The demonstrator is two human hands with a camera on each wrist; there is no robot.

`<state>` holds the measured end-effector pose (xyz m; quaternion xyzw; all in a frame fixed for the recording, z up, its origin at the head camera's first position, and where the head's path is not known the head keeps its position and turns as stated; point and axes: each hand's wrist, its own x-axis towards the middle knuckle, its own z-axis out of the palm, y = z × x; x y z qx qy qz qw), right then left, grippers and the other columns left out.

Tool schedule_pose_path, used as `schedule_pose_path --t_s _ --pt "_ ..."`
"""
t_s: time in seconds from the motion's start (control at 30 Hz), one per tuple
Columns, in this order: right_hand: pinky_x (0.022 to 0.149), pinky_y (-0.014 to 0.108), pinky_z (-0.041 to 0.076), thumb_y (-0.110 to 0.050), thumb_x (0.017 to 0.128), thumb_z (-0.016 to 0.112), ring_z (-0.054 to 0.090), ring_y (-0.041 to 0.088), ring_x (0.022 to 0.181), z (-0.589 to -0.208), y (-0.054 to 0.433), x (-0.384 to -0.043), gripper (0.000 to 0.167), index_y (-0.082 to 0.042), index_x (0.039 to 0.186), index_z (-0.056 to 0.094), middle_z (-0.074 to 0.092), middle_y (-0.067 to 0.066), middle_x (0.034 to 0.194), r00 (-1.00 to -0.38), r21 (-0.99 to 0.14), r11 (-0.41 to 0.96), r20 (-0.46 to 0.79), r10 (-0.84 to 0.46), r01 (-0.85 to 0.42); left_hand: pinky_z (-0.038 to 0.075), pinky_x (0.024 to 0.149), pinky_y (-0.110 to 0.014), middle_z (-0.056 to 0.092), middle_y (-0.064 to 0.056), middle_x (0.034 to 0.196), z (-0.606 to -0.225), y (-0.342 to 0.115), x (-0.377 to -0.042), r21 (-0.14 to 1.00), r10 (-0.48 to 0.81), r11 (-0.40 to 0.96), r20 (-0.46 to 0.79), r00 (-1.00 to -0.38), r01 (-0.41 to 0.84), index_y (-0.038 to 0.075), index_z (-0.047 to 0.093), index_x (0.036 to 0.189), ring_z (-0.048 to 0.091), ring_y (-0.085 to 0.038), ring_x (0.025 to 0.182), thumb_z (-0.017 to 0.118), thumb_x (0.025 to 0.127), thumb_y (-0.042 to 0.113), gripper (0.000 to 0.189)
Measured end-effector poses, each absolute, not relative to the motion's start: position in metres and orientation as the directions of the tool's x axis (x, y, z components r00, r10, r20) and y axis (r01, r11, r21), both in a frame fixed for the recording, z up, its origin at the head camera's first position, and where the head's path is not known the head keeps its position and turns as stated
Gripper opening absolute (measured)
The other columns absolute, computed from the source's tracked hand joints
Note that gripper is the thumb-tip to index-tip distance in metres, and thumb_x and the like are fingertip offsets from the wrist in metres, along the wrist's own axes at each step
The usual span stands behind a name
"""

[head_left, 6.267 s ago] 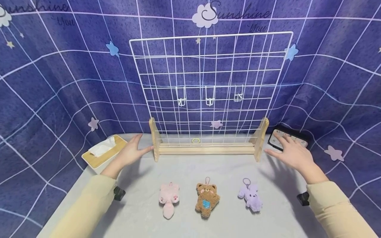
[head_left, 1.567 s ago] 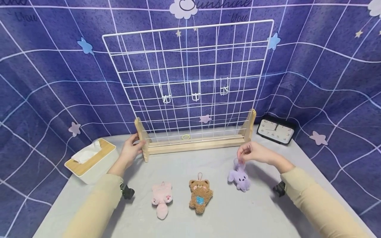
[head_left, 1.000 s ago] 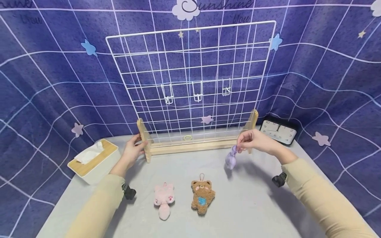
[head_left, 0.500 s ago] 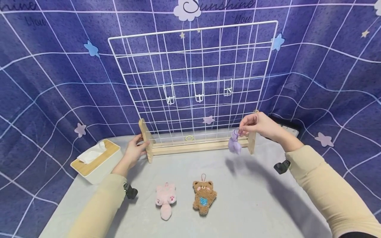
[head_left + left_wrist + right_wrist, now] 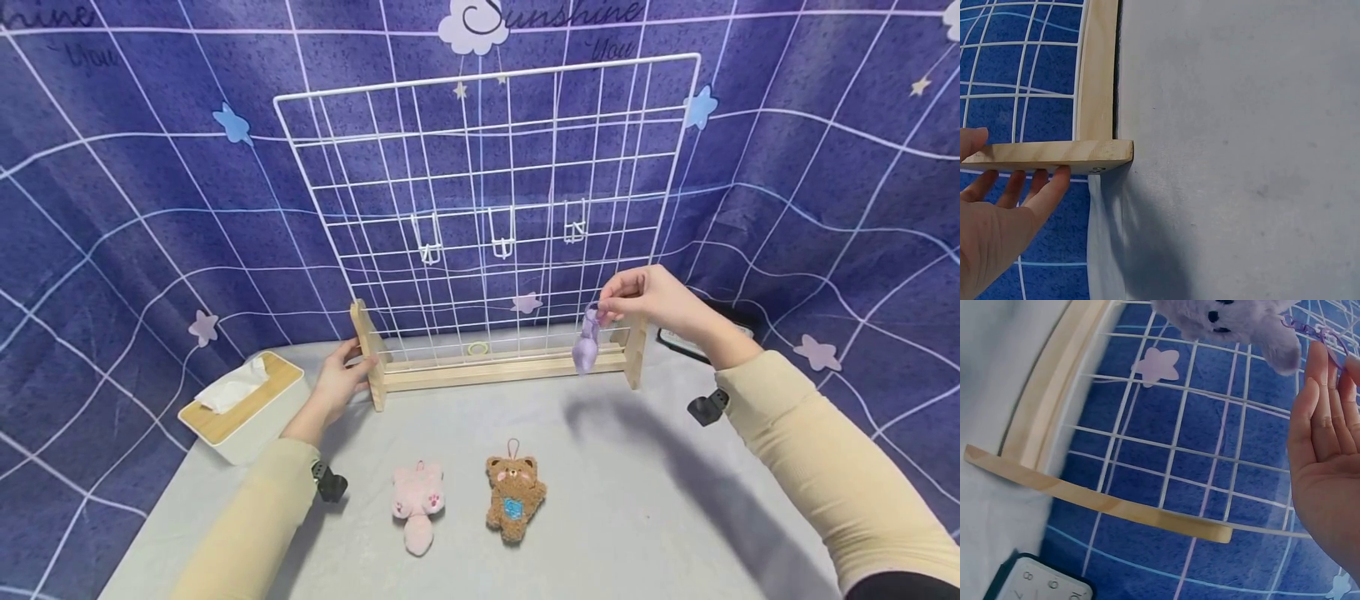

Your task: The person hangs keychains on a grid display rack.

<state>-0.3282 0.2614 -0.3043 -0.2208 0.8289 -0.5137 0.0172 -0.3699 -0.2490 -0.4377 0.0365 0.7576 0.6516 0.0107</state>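
Observation:
My right hand [image 5: 648, 298] pinches the ring of a purple plush keychain [image 5: 586, 348], which hangs in the air before the lower right of a white wire grid rack [image 5: 487, 179]. In the right wrist view the plush's face [image 5: 1213, 317] and a purple chain show at the top. My left hand [image 5: 339, 383] grips the rack's left wooden upright [image 5: 1054, 152], thumb on one side and fingers on the other. Three white hooks [image 5: 502, 244] hang in a row on the grid. A pink plush keychain [image 5: 417, 500] and a brown bear keychain [image 5: 513, 498] lie on the table.
A tissue box [image 5: 243, 404] with a wooden lid stands at the left. Behind my right hand sits a black-framed clock [image 5: 686, 346], partly hidden. A small yellowish ring [image 5: 477, 348] shows behind the grid's base. A blue patterned curtain [image 5: 150, 208] surrounds the table.
The right hand went from above the table to the purple keychain, picked it up by its ring and raised it toward the grid. The left hand moved in and took hold of the left upright.

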Motion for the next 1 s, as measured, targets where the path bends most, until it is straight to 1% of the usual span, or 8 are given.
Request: schedule_pose_path --t_s 0.07,0.17,0.3,0.37,0.57,0.7,0.87,1.0 --pt "0.078 0.031 0.062 -0.008 0.096 0.071 0.073 0.024 0.081 -0.301 0.260 -0.330 0.016 0.008 0.098 0.070 0.075 0.014 0.086 -0.906 -0.858 0.372 0.215 -0.365 -0.354 0.045 0.107 -0.056 0.029 -0.033 0.155 -0.431 -0.247 -0.365 0.990 0.074 0.140 0.023 -0.997 0.033 -0.007 0.018 0.159 0.041 -0.049 0.134 0.051 0.105 0.003 0.064" --pt "0.080 0.032 0.062 -0.008 0.096 0.072 0.074 0.024 0.082 -0.294 0.256 -0.331 0.015 0.006 0.096 0.072 0.076 0.014 0.086 -0.912 -0.853 0.378 0.236 -0.336 -0.360 0.042 0.108 -0.058 0.029 -0.035 0.155 -0.421 -0.244 -0.357 0.990 0.079 0.138 0.013 -0.997 0.024 -0.009 0.018 0.158 0.040 -0.050 0.134 0.051 0.105 0.001 0.063" --pt "0.084 0.033 0.061 -0.011 0.096 0.073 0.074 0.022 0.083 -0.284 0.252 -0.331 0.015 0.004 0.095 0.073 0.076 0.013 0.085 -0.915 -0.837 0.405 0.250 -0.316 -0.369 0.042 0.109 -0.058 0.028 -0.035 0.155 -0.417 -0.242 -0.352 0.989 0.083 0.149 0.007 -0.997 0.019 -0.009 0.018 0.158 0.040 -0.050 0.135 0.051 0.105 0.001 0.063" --pt "0.084 0.034 0.061 -0.012 0.096 0.073 0.073 0.022 0.083 -0.279 0.251 -0.332 0.015 0.003 0.095 0.073 0.076 0.012 0.085 -0.913 -0.829 0.414 0.256 -0.316 -0.376 0.042 0.108 -0.058 0.028 -0.035 0.155 -0.419 -0.243 -0.354 0.989 0.083 0.148 0.010 -0.997 0.022 -0.009 0.018 0.158 0.040 -0.051 0.134 0.051 0.105 0.001 0.064" --pt "0.079 0.030 0.060 -0.012 0.096 0.073 0.072 0.023 0.080 -0.269 0.249 -0.334 0.014 0.002 0.096 0.073 0.076 0.011 0.083 -0.910 -0.819 0.419 0.277 -0.310 -0.392 0.046 0.106 -0.055 0.029 -0.032 0.156 -0.437 -0.248 -0.368 0.988 0.074 0.148 0.031 -0.997 0.042 -0.005 0.018 0.159 0.042 -0.049 0.134 0.052 0.106 0.005 0.065" --pt "0.079 0.028 0.059 -0.011 0.096 0.073 0.071 0.019 0.078 -0.263 0.250 -0.333 0.013 0.002 0.096 0.073 0.076 0.008 0.083 -0.912 -0.823 0.411 0.291 -0.289 -0.393 0.049 0.104 -0.053 0.030 -0.031 0.156 -0.445 -0.250 -0.373 0.985 0.068 0.163 0.039 -0.997 0.050 -0.003 0.019 0.160 0.043 -0.049 0.134 0.053 0.106 0.007 0.064" --pt "0.076 0.026 0.059 -0.011 0.095 0.074 0.070 0.016 0.076 -0.253 0.249 -0.330 0.012 0.002 0.096 0.073 0.076 0.006 0.082 -0.910 -0.812 0.418 0.324 -0.260 -0.408 0.047 0.105 -0.056 0.029 -0.032 0.156 -0.445 -0.250 -0.373 0.986 0.071 0.155 0.045 -0.996 0.055 -0.003 0.018 0.160 0.042 -0.050 0.134 0.053 0.106 0.007 0.065" --pt "0.075 0.025 0.058 -0.013 0.096 0.073 0.070 0.015 0.076 -0.244 0.247 -0.330 0.016 0.003 0.097 0.073 0.076 0.006 0.082 -0.896 -0.793 0.420 0.362 -0.255 -0.440 0.046 0.106 -0.057 0.029 -0.032 0.157 -0.446 -0.250 -0.374 0.986 0.071 0.154 0.050 -0.996 0.060 -0.003 0.017 0.160 0.042 -0.050 0.134 0.053 0.105 0.007 0.066"
